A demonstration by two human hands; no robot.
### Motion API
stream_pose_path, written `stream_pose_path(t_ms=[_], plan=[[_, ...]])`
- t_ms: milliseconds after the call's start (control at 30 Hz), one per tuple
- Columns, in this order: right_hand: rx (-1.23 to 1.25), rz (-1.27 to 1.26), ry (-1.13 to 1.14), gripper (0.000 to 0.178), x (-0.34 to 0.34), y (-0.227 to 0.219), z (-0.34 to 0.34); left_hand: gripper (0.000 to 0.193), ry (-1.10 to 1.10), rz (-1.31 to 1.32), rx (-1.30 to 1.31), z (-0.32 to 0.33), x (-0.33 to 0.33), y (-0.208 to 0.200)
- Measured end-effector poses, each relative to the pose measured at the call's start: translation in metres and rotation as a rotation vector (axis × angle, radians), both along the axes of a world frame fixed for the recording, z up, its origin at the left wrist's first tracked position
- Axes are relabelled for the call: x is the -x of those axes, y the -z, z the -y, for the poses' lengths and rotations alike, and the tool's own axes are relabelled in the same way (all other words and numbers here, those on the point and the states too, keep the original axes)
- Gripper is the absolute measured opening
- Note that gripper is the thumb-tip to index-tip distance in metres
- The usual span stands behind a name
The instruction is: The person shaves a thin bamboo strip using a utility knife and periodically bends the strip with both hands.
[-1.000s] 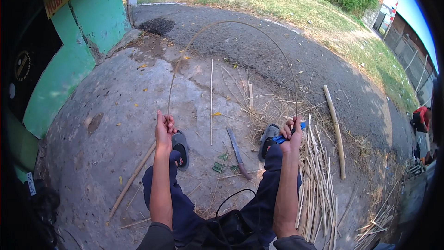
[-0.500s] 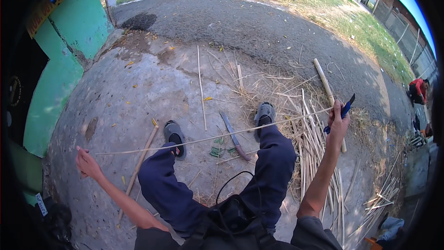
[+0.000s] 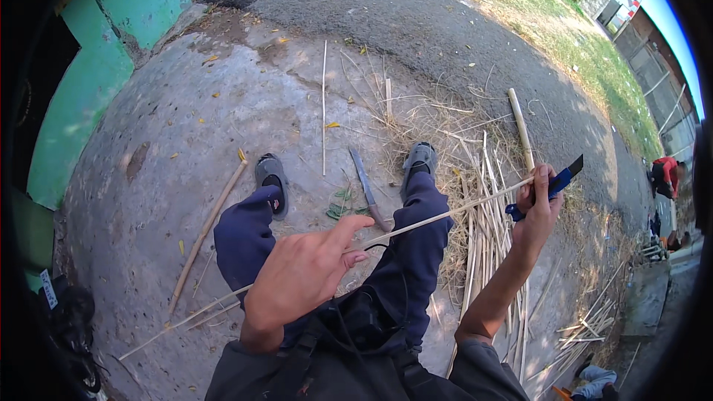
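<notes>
A long, thin pale strip of split bamboo [image 3: 445,215] slants across my lap, its far left end hanging down toward the ground. My right hand [image 3: 536,212] pinches its upper right end. That same hand also grips a blue utility knife [image 3: 558,184], whose dark blade points up and away. My left hand [image 3: 301,276] is around the strip over my lap, with the strip passing between thumb and forefinger. On the concrete between my feet lies a machete [image 3: 364,182] with a brown handle, its handle end beside my right leg.
Right of my feet is a pile of bamboo strips [image 3: 486,241], with a thick bamboo pole [image 3: 521,130] beyond it. A brown stick [image 3: 210,234] lies left of my foot; a thin strip [image 3: 324,108] lies ahead. A person in red [image 3: 668,177] is at far right, near more strips [image 3: 594,323].
My left hand has come in from the far left to above my lap and now grips the strip midway. My right hand stays at the strip's end with the knife.
</notes>
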State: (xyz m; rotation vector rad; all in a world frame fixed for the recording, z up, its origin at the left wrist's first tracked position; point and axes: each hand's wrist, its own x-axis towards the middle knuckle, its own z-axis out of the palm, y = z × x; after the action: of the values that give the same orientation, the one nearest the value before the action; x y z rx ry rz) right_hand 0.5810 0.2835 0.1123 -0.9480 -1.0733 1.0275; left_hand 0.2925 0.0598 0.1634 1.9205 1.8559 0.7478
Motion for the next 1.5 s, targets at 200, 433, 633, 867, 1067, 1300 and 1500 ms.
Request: stream_pose_path(t_ms=[200, 433, 633, 867, 1067, 1300, 1500], plan=[[-0.05, 0.074, 0.063, 0.027, 0.009, -0.001, 0.011, 0.019, 0.024, 0.238, 0.087, 0.019, -0.02, 0.009], [-0.154, 0.255, -0.168, 0.051, 0.043, 0.021, 0.088, 0.014, -0.214, 0.383, -0.05, 0.003, -0.04, 0.038], [-0.355, 0.688, -0.512, 0.032, 0.058, 0.029, 0.135, 0.011, -0.227, 0.437, -0.028, 0.007, -0.051, 0.05], [-0.353, 0.741, -0.502, 0.026, 0.064, 0.044, 0.134, 0.006, -0.228, 0.647, 0.09, 0.014, -0.055, 0.034], [-0.112, 0.348, -0.533, 0.033, 0.053, 0.053, 0.133, 0.008, -0.141, 0.64, 0.109, 0.013, -0.052, 0.033], [0.21, -0.1, -0.555, 0.024, 0.069, 0.029, 0.13, 0.013, -0.098, 0.603, 0.028, 0.014, -0.056, 0.038], [0.194, -0.273, -0.548, 0.018, 0.07, 0.037, 0.124, 0.017, -0.13, 0.53, 0.033, 0.016, -0.056, 0.025]])
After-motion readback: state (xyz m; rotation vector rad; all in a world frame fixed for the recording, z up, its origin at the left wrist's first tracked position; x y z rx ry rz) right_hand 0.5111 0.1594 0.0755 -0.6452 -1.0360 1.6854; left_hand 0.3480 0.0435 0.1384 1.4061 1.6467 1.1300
